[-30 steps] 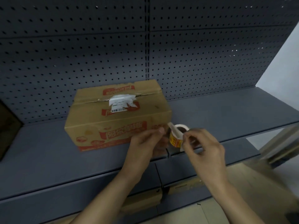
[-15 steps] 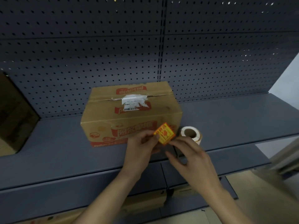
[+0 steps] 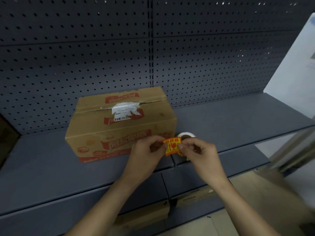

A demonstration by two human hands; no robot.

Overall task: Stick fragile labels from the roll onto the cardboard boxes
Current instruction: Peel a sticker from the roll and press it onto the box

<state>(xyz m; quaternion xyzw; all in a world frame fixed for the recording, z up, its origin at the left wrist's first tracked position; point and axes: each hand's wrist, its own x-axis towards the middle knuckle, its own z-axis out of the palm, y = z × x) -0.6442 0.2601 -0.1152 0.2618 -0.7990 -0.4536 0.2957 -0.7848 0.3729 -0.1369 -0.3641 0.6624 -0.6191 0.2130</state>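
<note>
An orange fragile label (image 3: 172, 146) with red print is held up between both hands, just in front of the box's lower right corner. My left hand (image 3: 146, 152) pinches its left edge and my right hand (image 3: 199, 153) pinches its right edge. The cardboard box (image 3: 119, 125), brown with red print and a white barcode sticker on top, stands on the grey shelf (image 3: 230, 120). The label roll (image 3: 185, 135) lies on the shelf right of the box, mostly hidden behind my right hand.
A dark pegboard wall (image 3: 102, 57) backs the shelf. A second dark box edge (image 3: 6, 140) shows at the far left. Below the shelf front lie a lower shelf and a cardboard piece (image 3: 192, 196). A white wall (image 3: 293, 68) stands at the right.
The label came off the roll, which was set down on the shelf. My right hand moved up to pinch the label's right edge, and the label now faces me squarely.
</note>
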